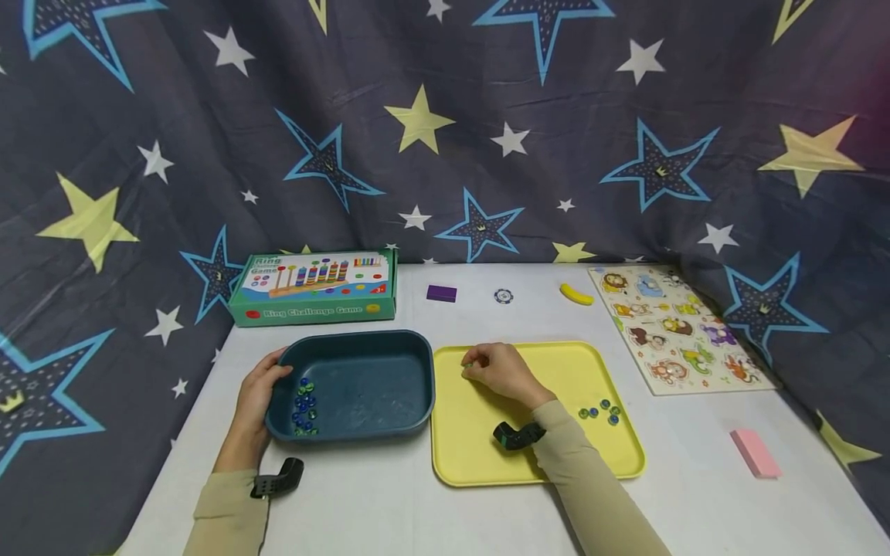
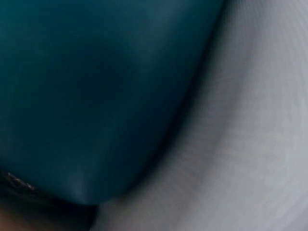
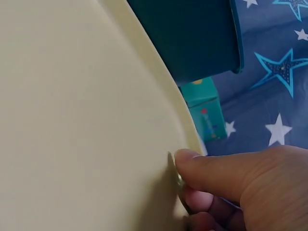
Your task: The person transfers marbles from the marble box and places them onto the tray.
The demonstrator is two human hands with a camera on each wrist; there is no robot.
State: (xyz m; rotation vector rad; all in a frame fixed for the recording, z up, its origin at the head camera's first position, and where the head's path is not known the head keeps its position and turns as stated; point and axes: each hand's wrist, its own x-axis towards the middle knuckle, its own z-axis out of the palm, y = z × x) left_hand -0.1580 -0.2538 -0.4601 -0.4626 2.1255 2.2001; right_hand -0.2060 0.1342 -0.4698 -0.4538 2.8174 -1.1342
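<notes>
A dark teal basin (image 1: 361, 386) stands on the left, with several blue and green glass marbles (image 1: 306, 403) along its left side. My left hand (image 1: 257, 394) grips the basin's left wall, thumb at the rim; teal plastic fills much of the left wrist view. Over the yellow tray (image 1: 459, 455), my right hand (image 1: 504, 373) pinches a small greenish glass marble (image 3: 180, 183) between thumb and fingers, mostly hidden by them. That hand is near the tray's far left corner. Several more marbles (image 1: 593, 412) lie at the tray's right side.
Behind the basin is a green Ring Challenge Game box (image 1: 313, 313). A purple block (image 1: 441, 293), a poker chip (image 1: 504, 296) and a toy banana (image 1: 576, 294) lie behind the tray. To the right are an animal puzzle board (image 1: 643, 351) and a pink block (image 1: 755, 454).
</notes>
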